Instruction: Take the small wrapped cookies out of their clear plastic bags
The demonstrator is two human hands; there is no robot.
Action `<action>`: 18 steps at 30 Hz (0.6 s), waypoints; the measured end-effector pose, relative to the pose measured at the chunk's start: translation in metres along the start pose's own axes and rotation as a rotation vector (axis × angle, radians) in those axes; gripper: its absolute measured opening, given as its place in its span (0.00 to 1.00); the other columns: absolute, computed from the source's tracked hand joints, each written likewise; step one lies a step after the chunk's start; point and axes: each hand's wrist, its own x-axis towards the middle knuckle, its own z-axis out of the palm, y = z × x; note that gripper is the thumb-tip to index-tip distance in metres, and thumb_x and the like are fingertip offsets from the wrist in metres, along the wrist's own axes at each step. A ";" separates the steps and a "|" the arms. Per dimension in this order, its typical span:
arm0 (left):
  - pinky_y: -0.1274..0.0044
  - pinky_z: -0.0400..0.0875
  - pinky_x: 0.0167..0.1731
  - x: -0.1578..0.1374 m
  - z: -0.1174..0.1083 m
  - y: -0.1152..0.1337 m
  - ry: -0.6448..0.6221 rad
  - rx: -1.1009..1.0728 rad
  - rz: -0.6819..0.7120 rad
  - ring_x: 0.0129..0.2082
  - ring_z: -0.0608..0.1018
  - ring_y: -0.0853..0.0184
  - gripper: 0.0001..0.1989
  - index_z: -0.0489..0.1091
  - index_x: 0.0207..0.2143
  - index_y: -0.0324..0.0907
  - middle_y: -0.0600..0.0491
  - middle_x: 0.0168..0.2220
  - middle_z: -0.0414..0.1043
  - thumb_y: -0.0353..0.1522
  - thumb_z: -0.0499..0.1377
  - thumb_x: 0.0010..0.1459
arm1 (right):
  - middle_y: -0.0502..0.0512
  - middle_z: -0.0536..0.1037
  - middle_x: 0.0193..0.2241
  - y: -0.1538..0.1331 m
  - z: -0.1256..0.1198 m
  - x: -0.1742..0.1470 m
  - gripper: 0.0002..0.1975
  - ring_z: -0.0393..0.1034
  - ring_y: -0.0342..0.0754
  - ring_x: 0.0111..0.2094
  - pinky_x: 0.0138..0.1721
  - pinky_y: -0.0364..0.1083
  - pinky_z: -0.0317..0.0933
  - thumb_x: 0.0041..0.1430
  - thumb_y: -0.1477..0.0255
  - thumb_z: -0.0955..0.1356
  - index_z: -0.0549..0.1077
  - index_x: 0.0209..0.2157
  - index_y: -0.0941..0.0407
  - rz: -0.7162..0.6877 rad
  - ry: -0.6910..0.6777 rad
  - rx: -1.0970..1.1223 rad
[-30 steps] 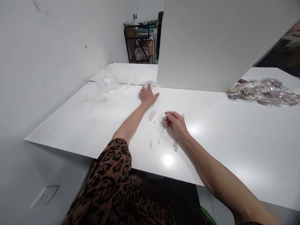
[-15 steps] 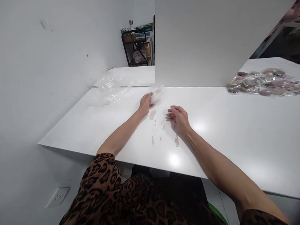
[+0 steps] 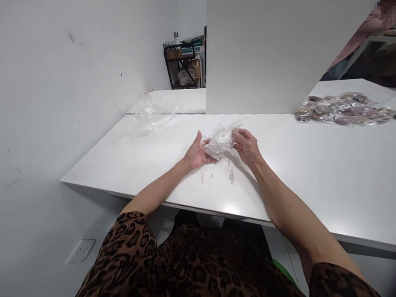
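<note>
A crumpled clear plastic bag [image 3: 221,141] is held just above the white table, between my two hands. My right hand [image 3: 246,144] pinches its right side between thumb and fingers. On the other side, my left hand [image 3: 200,152] is open, thumb raised and fingers spread against the bag's left and lower edge. Whether anything is inside the bag I cannot make out. Farther left, more clear plastic film [image 3: 149,117] lies loosely on the table near the wall.
Clear packs of brownish and purplish pieces [image 3: 346,111] lie at the right. A white upright panel [image 3: 249,55] rises behind the table [image 3: 316,174]. Worn patches mark the tabletop before me. A black rack [image 3: 178,62] stands beyond, and a person's pink sleeve [image 3: 359,34] shows at upper right.
The plastic bag has moved right and nearer to me. My right hand has come up and taken hold of it, while my left hand has loosened, its thumb now raised.
</note>
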 end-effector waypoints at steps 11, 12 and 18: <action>0.66 0.81 0.42 0.003 0.005 -0.001 0.219 -0.040 0.054 0.30 0.81 0.65 0.10 0.74 0.44 0.38 0.50 0.33 0.78 0.33 0.54 0.71 | 0.49 0.82 0.43 -0.008 0.005 -0.002 0.11 0.74 0.49 0.48 0.45 0.47 0.68 0.42 0.69 0.79 0.80 0.31 0.49 -0.252 0.019 -0.049; 0.68 0.80 0.41 0.004 0.003 0.001 0.263 -0.088 0.064 0.29 0.80 0.66 0.11 0.74 0.45 0.39 0.51 0.32 0.78 0.33 0.53 0.72 | 0.50 0.82 0.45 -0.010 0.004 -0.003 0.10 0.74 0.51 0.51 0.48 0.50 0.68 0.43 0.69 0.78 0.80 0.31 0.49 -0.262 0.003 -0.062; 0.79 0.75 0.32 0.015 -0.017 0.022 0.489 -0.377 0.193 0.20 0.73 0.73 0.14 0.73 0.50 0.43 0.57 0.25 0.70 0.36 0.49 0.75 | 0.49 0.83 0.48 -0.021 -0.002 -0.014 0.04 0.73 0.56 0.57 0.61 0.56 0.63 0.47 0.69 0.76 0.82 0.28 0.48 -0.194 -0.337 -0.126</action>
